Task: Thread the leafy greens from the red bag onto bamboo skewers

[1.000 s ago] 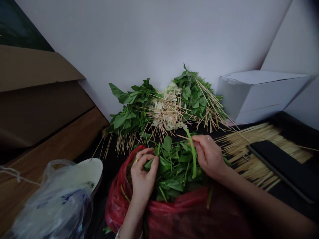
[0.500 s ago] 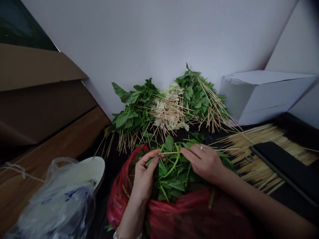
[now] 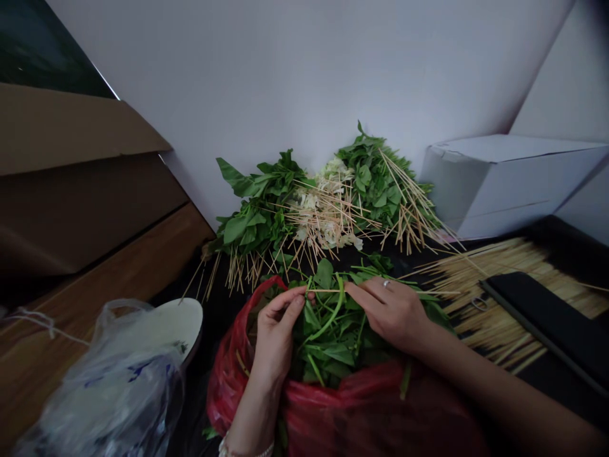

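My left hand [image 3: 275, 327] pinches a leafy green stem [image 3: 308, 287] between thumb and fingertips. A thin bamboo skewer [image 3: 327, 291] runs level from there to my right hand [image 3: 394, 312], whose fingers close round it; its far end sticks out past the knuckles. The curved stem [image 3: 339, 306] crosses the skewer between the hands; whether it is pierced or only lies over it I cannot tell. Below both hands, an open red plastic bag [image 3: 228, 381] holds loose leafy greens [image 3: 335, 355].
Skewered greens [image 3: 247, 222] and skewered pale leaves [image 3: 314, 206] are heaped by the wall. Bare skewers [image 3: 461, 285] are spread at the right, under a black phone [image 3: 547, 324]. A white bowl [image 3: 188, 317] and clear plastic bag [image 3: 114, 387] stand left; a white box [image 3: 514, 184] sits behind.
The view has shifted very slightly. Both hands keep nearly the same pose, with the skewer and stem between them.
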Tool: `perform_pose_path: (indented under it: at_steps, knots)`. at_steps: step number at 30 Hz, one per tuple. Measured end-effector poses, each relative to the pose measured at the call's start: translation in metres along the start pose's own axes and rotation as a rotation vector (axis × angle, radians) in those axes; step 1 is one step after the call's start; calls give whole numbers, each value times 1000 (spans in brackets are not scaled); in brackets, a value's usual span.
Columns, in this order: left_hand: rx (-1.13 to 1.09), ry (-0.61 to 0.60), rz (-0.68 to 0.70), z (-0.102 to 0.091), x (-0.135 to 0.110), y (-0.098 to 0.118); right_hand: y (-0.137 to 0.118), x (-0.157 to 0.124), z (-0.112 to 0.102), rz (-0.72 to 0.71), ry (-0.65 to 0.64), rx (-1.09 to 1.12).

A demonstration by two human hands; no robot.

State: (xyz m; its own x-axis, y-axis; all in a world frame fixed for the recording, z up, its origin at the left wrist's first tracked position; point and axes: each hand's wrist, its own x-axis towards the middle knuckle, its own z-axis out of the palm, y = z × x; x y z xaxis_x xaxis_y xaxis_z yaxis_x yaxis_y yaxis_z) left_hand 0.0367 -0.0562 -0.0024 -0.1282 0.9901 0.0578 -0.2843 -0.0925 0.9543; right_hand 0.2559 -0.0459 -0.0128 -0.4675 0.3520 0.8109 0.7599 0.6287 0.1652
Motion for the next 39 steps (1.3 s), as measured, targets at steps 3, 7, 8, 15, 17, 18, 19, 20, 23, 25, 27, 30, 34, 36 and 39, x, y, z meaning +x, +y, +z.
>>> perform_pose_path:
  at_steps: [3, 7, 8, 15, 17, 18, 19, 20, 23, 25, 27, 30, 34, 36, 39]
  knots:
    - [30, 30, 35, -1, 1, -2, 0, 2, -1, 28, 43, 21]
    - [25, 41, 65, -2, 2, -2, -1, 1, 0, 6, 46, 25]
    - [15, 44, 62, -2, 3, -2, -2, 0, 1, 0, 32, 15]
    - [-19, 50, 25, -2, 2, -2, -3, -3, 3, -11, -8, -18]
    - [-27, 51, 19, -2, 2, -3, -3, -3, 3, -18, -11, -23]
    - [-29, 50, 16, -2, 2, -3, -3, -3, 3, -22, -11, -21]
    - [-26, 47, 13, -2, 2, -3, -2, -3, 3, -26, -13, -17]
    - [-19, 44, 12, -3, 2, -3, -2, -3, 3, -30, -15, -13]
    - [14, 30, 17, -4, 2, -4, -3, -5, 4, -26, -33, -3]
    - [35, 11, 20, -4, 2, -4, -4, -6, 4, -21, -45, 9]
    - [51, -21, 25, -3, 1, -3, -4, -7, 5, -24, -44, 31]
    - [61, -78, 14, -1, 0, -1, -5, -8, 5, -37, -37, 74]
    - [96, -143, -9, 1, -4, -3, -6, -7, 5, -69, -49, 117]
    - [127, -185, -38, 2, -5, -6, -8, -7, 5, -110, -53, 118]
    - [160, -243, -77, 2, -6, -6, -9, -6, 6, -136, -51, 127]
